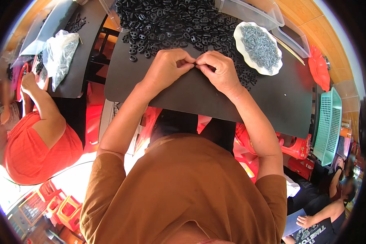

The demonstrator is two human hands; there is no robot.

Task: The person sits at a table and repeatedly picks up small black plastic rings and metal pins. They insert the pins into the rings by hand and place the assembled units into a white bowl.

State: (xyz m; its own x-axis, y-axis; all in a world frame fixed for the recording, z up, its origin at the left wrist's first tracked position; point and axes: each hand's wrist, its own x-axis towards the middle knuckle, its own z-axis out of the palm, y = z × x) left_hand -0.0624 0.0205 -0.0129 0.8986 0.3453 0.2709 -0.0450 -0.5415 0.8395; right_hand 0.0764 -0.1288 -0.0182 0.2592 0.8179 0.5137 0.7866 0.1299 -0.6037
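My left hand [168, 69] and my right hand [220, 72] meet over the near part of the dark table [183, 95]. Thumb and forefinger of each are pinched together, fingertips almost touching. A tiny dark piece seems to sit between them, too small and covered to name. Just beyond my hands spreads a heap of small black oval parts with holes [166, 24]. Smaller black pieces [248, 77] lie scattered to the right of my right hand. Further right, a white scalloped dish [276, 67] holds many thin, shiny, silvery pieces.
Clear plastic bins [268, 14] edge the heap. Thin sticks [290, 51] lie beside the dish. A red scalloped dish [319, 67] and a green basket [328, 126] are at the right. At left, a person in red [40, 142] sits by another table with a plastic bag [61, 57].
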